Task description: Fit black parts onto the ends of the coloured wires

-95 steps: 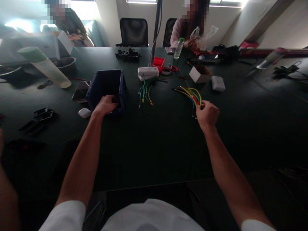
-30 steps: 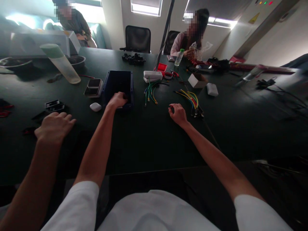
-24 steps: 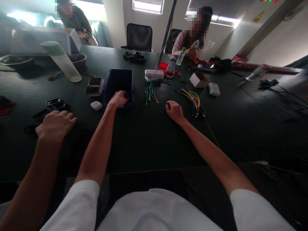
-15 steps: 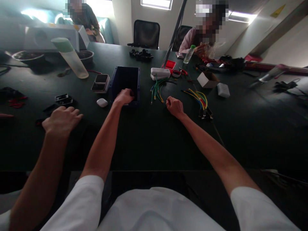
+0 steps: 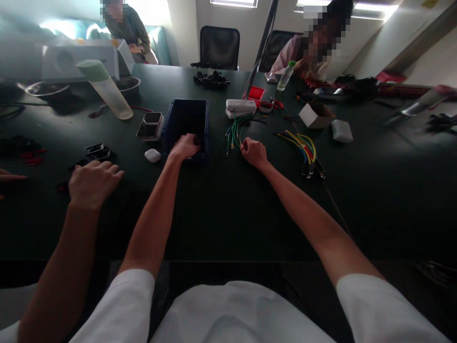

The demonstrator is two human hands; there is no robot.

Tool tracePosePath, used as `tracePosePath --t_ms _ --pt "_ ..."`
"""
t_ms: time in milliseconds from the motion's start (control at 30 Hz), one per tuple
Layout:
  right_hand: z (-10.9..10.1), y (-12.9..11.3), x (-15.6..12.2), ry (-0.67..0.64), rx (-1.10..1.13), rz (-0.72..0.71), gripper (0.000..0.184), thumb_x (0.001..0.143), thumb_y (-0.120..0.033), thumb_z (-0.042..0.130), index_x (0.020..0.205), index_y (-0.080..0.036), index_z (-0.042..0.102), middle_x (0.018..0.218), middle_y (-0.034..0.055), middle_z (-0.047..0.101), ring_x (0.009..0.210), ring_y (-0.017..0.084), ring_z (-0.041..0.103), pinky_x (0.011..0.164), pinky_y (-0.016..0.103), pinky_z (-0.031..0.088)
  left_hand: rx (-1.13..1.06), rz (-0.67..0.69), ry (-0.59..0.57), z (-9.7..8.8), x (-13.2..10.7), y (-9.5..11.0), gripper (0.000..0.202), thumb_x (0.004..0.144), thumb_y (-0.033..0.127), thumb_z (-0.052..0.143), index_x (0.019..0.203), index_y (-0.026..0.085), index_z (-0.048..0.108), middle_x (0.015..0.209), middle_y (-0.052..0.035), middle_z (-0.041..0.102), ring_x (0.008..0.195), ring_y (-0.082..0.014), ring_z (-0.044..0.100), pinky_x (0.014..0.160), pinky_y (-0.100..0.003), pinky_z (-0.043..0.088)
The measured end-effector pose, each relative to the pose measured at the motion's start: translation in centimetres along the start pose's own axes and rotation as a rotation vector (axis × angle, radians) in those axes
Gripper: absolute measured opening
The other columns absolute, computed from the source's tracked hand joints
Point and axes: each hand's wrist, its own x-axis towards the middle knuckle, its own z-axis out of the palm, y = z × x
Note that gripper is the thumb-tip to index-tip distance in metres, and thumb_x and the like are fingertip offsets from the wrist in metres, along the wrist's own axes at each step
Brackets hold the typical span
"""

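Note:
My left hand (image 5: pixel 185 146) reaches over the near wall of a dark blue plastic bin (image 5: pixel 208 119); its bent fingers dip inside and are partly hidden. The bin's contents are too dark to make out. Just right of the bin, my right hand (image 5: pixel 254 151) is closed low over the table, its fingertips against the ends of several loose green wires (image 5: pixel 233 131) with ring terminals. Whether it pinches a wire I cannot make out. Further right lies a bundle of yellow, green, blue and red wires (image 5: pixel 309 148) with metal lugs.
A co-worker's hand (image 5: pixel 95 183) rests at left near small black parts (image 5: pixel 98 151). Around the bin are a white case (image 5: pixel 153 155), a phone (image 5: pixel 151 126) and a white power strip (image 5: pixel 241 107) with a pole behind it. A white box (image 5: pixel 316 116) stands at right.
My right hand has moved slightly left, its fingertips now at the green wire ends. My left hand stays in the bin. The view has shifted a little.

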Motion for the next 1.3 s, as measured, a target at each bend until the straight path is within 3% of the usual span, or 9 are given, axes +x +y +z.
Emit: tracePosePath --t_ms 367,667,900,1100,1300 --pt "0.1 0.4 1.2 -0.084 0.080 0.138 0.036 0.090 -0.052 0.053 0.095 -0.020 0.067 0.094 0.0124 0.072 0.091 0.030 0.067 0.076 0.039 0.048 0.007 0.024 0.019 0.1 0.2 -0.3 0.028 0.075 0.030 0.063 0.101 0.021 0.071 0.104 -0.0069 0.071 0.095 -0.0238 0.067 0.079 -0.031 0.053" --pt "-0.1 0.5 1.2 -0.072 0.112 0.138 0.028 0.089 -0.044 0.054 0.091 -0.020 0.069 0.091 0.0113 0.072 0.089 0.029 0.068 0.077 0.040 0.050 -0.034 0.030 0.024 -0.1 -0.1 0.4 0.028 0.070 0.023 0.064 0.097 0.019 0.072 0.099 -0.0059 0.074 0.093 -0.0231 0.068 0.079 -0.029 0.053" --pt "-0.2 0.7 1.2 -0.079 0.136 0.135 0.028 0.089 -0.043 0.054 0.093 -0.019 0.069 0.093 0.0115 0.072 0.089 0.029 0.067 0.078 0.040 0.050 -0.193 0.073 0.002 -0.1 -0.3 0.3 0.042 0.066 0.010 0.058 0.103 0.019 0.074 0.095 -0.0035 0.075 0.090 -0.0203 0.070 0.082 -0.027 0.055" --pt "-0.4 0.7 1.3 -0.094 0.147 0.139 0.029 0.089 -0.043 0.054 0.093 -0.019 0.068 0.094 0.0115 0.072 0.091 0.028 0.067 0.080 0.040 0.050 -0.159 0.077 -0.008 -0.3 -0.4 0.3 0.048 0.063 0.004 0.051 0.101 0.020 0.076 0.094 -0.0037 0.076 0.090 -0.0200 0.071 0.082 -0.026 0.055" --pt "-0.4 0.7 1.3 -0.091 0.147 0.144 0.028 0.089 -0.044 0.055 0.094 -0.020 0.069 0.094 0.0116 0.072 0.091 0.028 0.067 0.080 0.041 0.050 -0.088 0.066 0.003 -0.4 -0.4 0.3 0.043 0.067 0.009 0.054 0.102 0.021 0.076 0.095 -0.0042 0.076 0.096 -0.0221 0.070 0.084 -0.028 0.055"
